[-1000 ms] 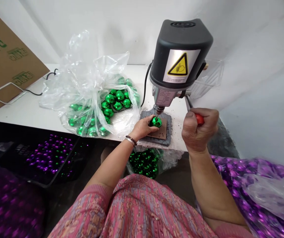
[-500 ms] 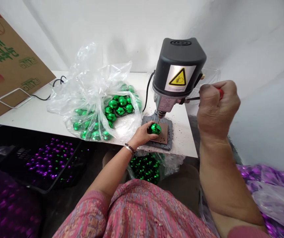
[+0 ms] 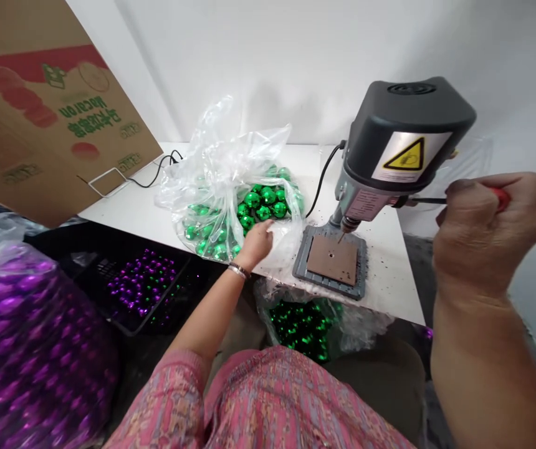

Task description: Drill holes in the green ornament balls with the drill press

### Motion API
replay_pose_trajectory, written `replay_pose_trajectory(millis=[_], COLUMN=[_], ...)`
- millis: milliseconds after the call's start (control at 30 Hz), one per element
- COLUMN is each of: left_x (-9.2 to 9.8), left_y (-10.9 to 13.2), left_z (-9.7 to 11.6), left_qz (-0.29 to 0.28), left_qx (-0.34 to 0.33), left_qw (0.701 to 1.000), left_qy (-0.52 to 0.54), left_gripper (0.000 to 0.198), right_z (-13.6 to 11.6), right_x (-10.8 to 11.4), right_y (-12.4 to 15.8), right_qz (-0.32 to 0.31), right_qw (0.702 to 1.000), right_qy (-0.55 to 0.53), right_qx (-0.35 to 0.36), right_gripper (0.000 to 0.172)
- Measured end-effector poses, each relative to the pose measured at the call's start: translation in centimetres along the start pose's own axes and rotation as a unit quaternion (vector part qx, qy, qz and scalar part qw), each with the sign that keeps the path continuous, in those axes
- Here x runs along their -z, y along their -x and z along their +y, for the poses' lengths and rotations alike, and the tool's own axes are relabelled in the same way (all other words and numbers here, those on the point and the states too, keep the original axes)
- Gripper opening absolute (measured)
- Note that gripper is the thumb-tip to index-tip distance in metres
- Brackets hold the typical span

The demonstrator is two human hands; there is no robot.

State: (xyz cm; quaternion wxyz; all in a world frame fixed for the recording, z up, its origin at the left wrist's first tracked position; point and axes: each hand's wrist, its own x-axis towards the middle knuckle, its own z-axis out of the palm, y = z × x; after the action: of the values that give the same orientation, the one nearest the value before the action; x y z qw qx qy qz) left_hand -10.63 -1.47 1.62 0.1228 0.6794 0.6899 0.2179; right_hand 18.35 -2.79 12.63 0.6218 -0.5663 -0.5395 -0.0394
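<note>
My left hand (image 3: 257, 243) reaches into the mouth of a clear plastic bag (image 3: 221, 168) on the table. A finger points toward the shiny green faceted balls (image 3: 268, 196) inside, and no ball shows in that hand. My right hand (image 3: 487, 234) is closed around the red-tipped feed handle (image 3: 500, 198) of a small bench drill press (image 3: 408, 137). Under the thin drill bit (image 3: 341, 237) lies a brown board (image 3: 332, 259) with a small hole, resting on the grey base (image 3: 303, 262); no ball sits on it.
Below the table edge, an open bag of green balls (image 3: 298, 327) sits before my lap. Purple balls fill a large bag (image 3: 29, 337) at left, with purple and green ones in a black crate (image 3: 141, 284). A cardboard box (image 3: 62, 112) stands at the back left. Dark shavings dot the table (image 3: 389, 274).
My left hand has left the drill base, where it held a green ball under the bit, and moved left to the bag. My right hand stays on the handle. The view has shifted left.
</note>
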Motion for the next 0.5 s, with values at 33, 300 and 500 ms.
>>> replay_pose_trajectory(millis=[33,300,500], left_x=[0.6,2.1,1.3], left_y=[-1.2,-4.2,-3.8], left_z=[-0.8,-4.0,-3.5], left_qz=[0.018,-0.076,-0.077], left_qx=[0.042,0.159,0.067], left_qw=[0.998,0.970,0.977], left_qy=[-0.047,-0.166,-0.189], left_gripper=[0.048,0.054,0.055], right_z=[-0.3,-2.3,-2.1], right_x=[0.1,0.7,0.6], right_y=[0.0,0.0,0.0], right_qz=[-0.001,-0.009,0.001], right_qw=[1.000,0.997,0.997], right_qy=[-0.014,-0.010,-0.015], right_qx=[-0.017,-0.072,-0.069], right_gripper=[0.021,0.031,0.032])
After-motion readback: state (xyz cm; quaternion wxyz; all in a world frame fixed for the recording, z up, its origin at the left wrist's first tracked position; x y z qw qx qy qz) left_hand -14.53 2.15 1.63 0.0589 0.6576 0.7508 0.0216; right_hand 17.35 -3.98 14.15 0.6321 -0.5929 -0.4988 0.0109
